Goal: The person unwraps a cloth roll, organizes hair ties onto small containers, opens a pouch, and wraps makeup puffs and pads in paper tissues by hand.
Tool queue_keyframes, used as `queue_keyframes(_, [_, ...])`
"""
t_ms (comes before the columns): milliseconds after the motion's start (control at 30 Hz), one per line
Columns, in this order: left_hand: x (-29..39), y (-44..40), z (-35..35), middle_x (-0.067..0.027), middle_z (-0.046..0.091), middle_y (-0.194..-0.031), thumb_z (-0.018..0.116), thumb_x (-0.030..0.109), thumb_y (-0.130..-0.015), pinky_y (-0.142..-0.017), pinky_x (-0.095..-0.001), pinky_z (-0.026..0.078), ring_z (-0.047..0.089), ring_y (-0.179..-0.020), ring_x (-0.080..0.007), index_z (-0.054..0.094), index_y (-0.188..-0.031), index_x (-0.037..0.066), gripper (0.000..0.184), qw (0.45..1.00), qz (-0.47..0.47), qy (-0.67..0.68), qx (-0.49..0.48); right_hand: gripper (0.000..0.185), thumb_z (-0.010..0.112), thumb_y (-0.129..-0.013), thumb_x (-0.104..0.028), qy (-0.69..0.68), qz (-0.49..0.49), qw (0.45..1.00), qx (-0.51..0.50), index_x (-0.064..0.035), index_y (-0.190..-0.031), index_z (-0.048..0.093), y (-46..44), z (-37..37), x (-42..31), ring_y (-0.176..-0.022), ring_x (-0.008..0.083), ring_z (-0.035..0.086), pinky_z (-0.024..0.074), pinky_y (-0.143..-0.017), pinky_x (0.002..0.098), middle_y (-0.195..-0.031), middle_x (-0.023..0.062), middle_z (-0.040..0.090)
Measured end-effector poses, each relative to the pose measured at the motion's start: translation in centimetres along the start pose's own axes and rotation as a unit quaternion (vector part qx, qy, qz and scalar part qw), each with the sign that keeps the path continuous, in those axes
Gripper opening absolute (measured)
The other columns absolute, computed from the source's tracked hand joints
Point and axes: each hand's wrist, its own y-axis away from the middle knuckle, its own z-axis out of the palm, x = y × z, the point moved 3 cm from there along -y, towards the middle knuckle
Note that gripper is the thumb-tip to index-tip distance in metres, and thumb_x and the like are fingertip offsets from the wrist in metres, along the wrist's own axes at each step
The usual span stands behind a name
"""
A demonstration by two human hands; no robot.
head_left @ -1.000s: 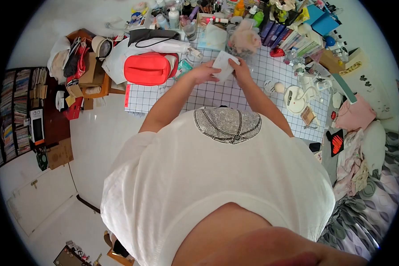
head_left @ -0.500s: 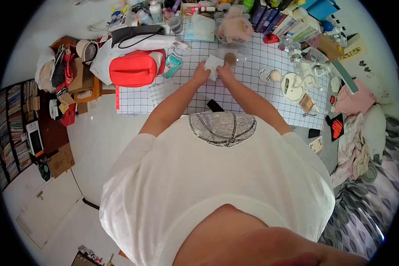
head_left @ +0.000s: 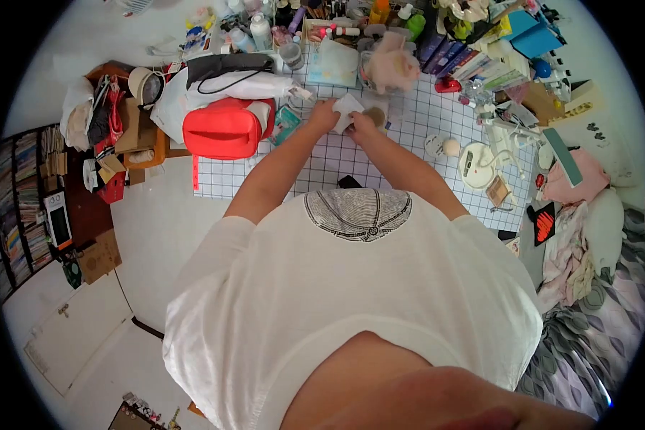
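Observation:
My left hand [head_left: 325, 116] pinches the left edge of a small white sheet, perhaps a tissue or wipe [head_left: 347, 110], above the gridded tabletop. The fingers of my right hand [head_left: 363, 127] are closed on its lower right side. Just beyond the right hand lies a round brownish item [head_left: 375, 113] in clear plastic, partly covered by that hand. A teal packet [head_left: 287, 125] rests to the left of my left forearm. The fingertips are small in this view.
A red case [head_left: 222, 130] stands at the left of the table. Along the back are bottles [head_left: 260, 31], a tissue pack [head_left: 333, 63], a pink fluffy item [head_left: 392, 64] and books [head_left: 473, 63]. On the right sits a white lamp base [head_left: 475, 162].
The view has shifted, so the table sits slightly lower in the picture. Both hands still hold the white sheet, the right one now lower on it and partly over the round item.

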Motion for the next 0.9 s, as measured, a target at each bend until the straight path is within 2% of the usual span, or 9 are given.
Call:
queue_keyframes(67, [-0.1, -0.8, -0.1, -0.0251, 0.047, -0.105, 0.055, 0.015, -0.07, -0.085, -0.0407, 0.039, 0.047, -0.095, -0.0385, 0.048, -0.114, 0.005, 0.046, 1.0, -0.018, 0.017, 0.015, 0.033, 0.05, -0.075, -0.002, -0.006, -0.065, 0.998, 0.014, -0.0004, -0.106, 0.042, -0.2, 0.9, -0.8, -0.083, 0.0252, 0.051, 0.0448, -0.072, 0.0382, -0.095, 0.013, 0.049])
queue_keyframes(167, [-1.0, -1.7, 0.7, -0.0237, 0.045, -0.107, 0.057, 0.012, -0.069, -0.086, -0.0401, 0.038, 0.046, -0.098, -0.0384, 0.048, -0.113, 0.005, 0.045, 0.998, -0.019, 0.037, 0.052, 0.039, 0.053, -0.073, -0.005, 0.081, -0.129, 0.986, 0.067, 0.0069, -0.108, 0.042, -2.0, 1.4, -1.6, -0.088, 0.0264, 0.052, 0.0447, -0.072, 0.0355, -0.101, 0.0168, 0.05])
queue_keyframes(267, [-0.5, -1.5, 0.6, -0.0226, 0.044, -0.108, 0.059, 0.01, -0.069, -0.086, -0.0401, 0.037, 0.044, -0.1, -0.0383, 0.046, -0.114, 0.003, 0.047, 0.996, 0.014, 0.028, 0.084, 0.044, 0.057, -0.07, -0.008, 0.263, -0.17, 0.938, 0.146, 0.01, -0.108, 0.042, -2.8, 1.4, -2.0, -0.087, 0.0262, 0.052, 0.0441, -0.072, 0.0333, -0.106, 0.019, 0.048])
queue_keyframes(367, [0.0, -1.1, 0.9, -0.0228, 0.041, -0.111, 0.06, 0.01, -0.07, -0.087, -0.0412, 0.035, 0.041, -0.103, -0.0385, 0.044, -0.116, 0.002, 0.049, 0.995, 0.03, 0.0, 0.094, 0.044, 0.057, -0.068, -0.01, 0.261, -0.13, 0.94, 0.178, 0.0097, -0.105, 0.046, -1.4, 1.4, -2.3, -0.085, 0.0256, 0.051, 0.0431, -0.071, 0.0315, -0.103, 0.019, 0.05])
queue_keyframes(467, [0.4, -0.6, 1.1, -0.0245, 0.036, -0.118, 0.059, 0.014, -0.072, -0.091, -0.0433, 0.032, 0.035, -0.108, -0.0392, 0.04, -0.119, 0.001, 0.052, 0.995, 0.039, -0.017, 0.089, 0.048, 0.06, -0.065, -0.013, 0.228, -0.103, 0.955, 0.162, 0.0111, -0.103, 0.045, 0.7, 1.8, -3.0, -0.087, 0.0272, 0.053, 0.0443, -0.072, 0.0332, -0.1, 0.0199, 0.053])
queue_keyframes(567, [1.1, 0.4, 1.1, -0.0246, 0.034, -0.12, 0.059, 0.017, -0.073, -0.091, -0.0432, 0.031, 0.034, -0.11, -0.0399, 0.036, -0.121, 0.0, 0.055, 0.991, 0.059, -0.04, 0.117, 0.041, 0.058, -0.067, -0.012, 0.095, -0.101, 0.989, 0.042, 0.0105, -0.099, 0.047, 1.7, 1.6, -2.9, -0.081, 0.0254, 0.052, 0.0432, -0.066, 0.0345, -0.092, 0.016, 0.054])
queue_keyframes(667, [1.2, 1.2, 1.2, -0.0246, 0.034, -0.121, 0.059, 0.018, -0.074, -0.092, -0.0435, 0.031, 0.034, -0.11, -0.0403, 0.035, -0.122, 0.0, 0.056, 0.986, 0.081, -0.053, 0.132, 0.033, 0.057, -0.068, -0.011, 0.08, -0.096, 0.992, 0.026, 0.0093, -0.093, 0.05, 2.3, 1.2, -2.9, -0.077, 0.0228, 0.05, 0.0412, -0.061, 0.0338, -0.086, 0.0134, 0.053])
queue_keyframes(767, [1.3, 2.1, 1.1, -0.024, 0.035, -0.121, 0.059, 0.017, -0.072, -0.091, -0.0435, 0.032, 0.034, -0.109, -0.0399, 0.038, -0.119, 0.0, 0.054, 0.985, 0.086, -0.065, 0.135, 0.03, 0.055, -0.07, -0.008, 0.095, -0.081, 0.992, 0.016, 0.009, -0.093, 0.048, 1.0, -0.1, -2.1, -0.081, 0.0242, 0.051, 0.0402, -0.072, 0.0312, -0.09, 0.014, 0.052])
queue_keyframes(900, [2.0, 3.6, 0.0, -0.0225, 0.041, -0.114, 0.06, 0.012, -0.069, -0.089, -0.0431, 0.033, 0.038, -0.105, -0.0386, 0.047, -0.107, 0.001, 0.041, 0.983, 0.101, -0.038, 0.147, 0.031, 0.056, -0.07, -0.008, 0.102, -0.08, 0.992, 0.011, 0.0064, -0.096, 0.048, 2.5, -0.6, -1.7, -0.082, 0.0245, 0.05, 0.0391, -0.075, 0.0292, -0.09, 0.0132, 0.052])
